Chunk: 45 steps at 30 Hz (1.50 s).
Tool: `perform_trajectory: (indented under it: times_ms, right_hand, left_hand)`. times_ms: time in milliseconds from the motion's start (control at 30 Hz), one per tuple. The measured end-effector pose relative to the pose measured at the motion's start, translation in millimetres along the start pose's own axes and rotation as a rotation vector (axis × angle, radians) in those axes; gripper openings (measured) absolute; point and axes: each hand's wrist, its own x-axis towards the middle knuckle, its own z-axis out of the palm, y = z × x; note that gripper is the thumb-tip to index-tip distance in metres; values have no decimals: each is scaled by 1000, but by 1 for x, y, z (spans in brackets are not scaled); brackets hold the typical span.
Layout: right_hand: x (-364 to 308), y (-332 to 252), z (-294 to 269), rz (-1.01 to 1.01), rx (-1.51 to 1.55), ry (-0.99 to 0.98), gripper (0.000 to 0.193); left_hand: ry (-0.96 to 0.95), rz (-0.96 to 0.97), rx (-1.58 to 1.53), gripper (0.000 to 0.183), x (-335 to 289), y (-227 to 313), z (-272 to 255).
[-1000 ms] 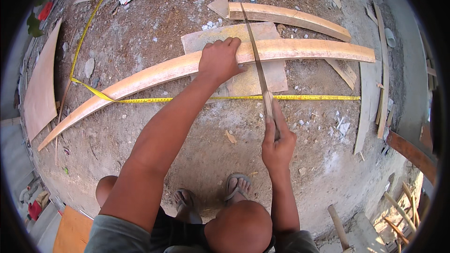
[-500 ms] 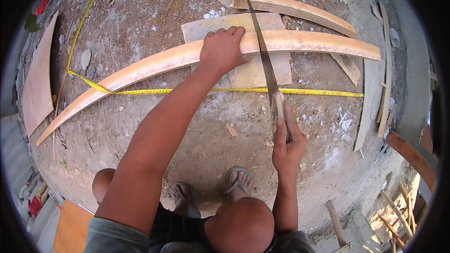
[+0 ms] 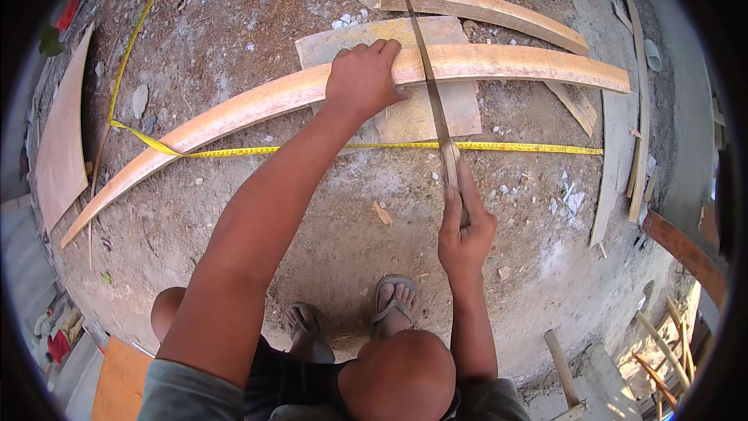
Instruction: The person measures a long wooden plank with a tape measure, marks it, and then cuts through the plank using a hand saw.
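Observation:
A long wooden beam [image 3: 514,62] lies across the ground, bowed in this wide view, with a thin flat board [image 3: 438,113] under its middle. My left hand [image 3: 362,78] grips the beam from above, its fingers over the far edge. A handsaw [image 3: 436,109] crosses the beam just right of that hand, its blade pointing away from me. My right hand [image 3: 466,226] is closed round the saw's handle. Whether the teeth are in a cut cannot be made out. Sawdust dusts the board below.
A yellow tape measure [image 3: 530,147] stretches along the near side of the beam and passes under the saw. A shorter timber piece [image 3: 483,12] lies beyond. Plywood [image 3: 66,136] is at the left, with narrow boards [image 3: 612,171] at the right. My sandalled feet [image 3: 393,300] stand close by.
My right hand and the saw's handle have shifted slightly left and away from me, the blade still across the beam. My left hand keeps its grip. The whole view has shifted slightly.

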Motion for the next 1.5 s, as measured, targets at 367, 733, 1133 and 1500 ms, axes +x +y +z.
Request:
perform_trajectory:
  times_ms: [367, 733, 1133, 1500]
  right_hand:
    - [-89, 22, -37, 113, 89, -14, 43]
    - [8, -12, -4, 48, 81, -26, 42]
    - [59, -18, 13, -138, -8, 60, 44]
    - [54, -1, 12, -220, 3, 109, 43]
  left_hand:
    - [18, -10, -33, 70, -2, 7, -1]
    - [-28, -31, -46, 70, -1, 5, 1]
    - [-34, -6, -62, 71, -1, 17, 4]
    - [-26, -22, 2, 75, 9, 21, -8]
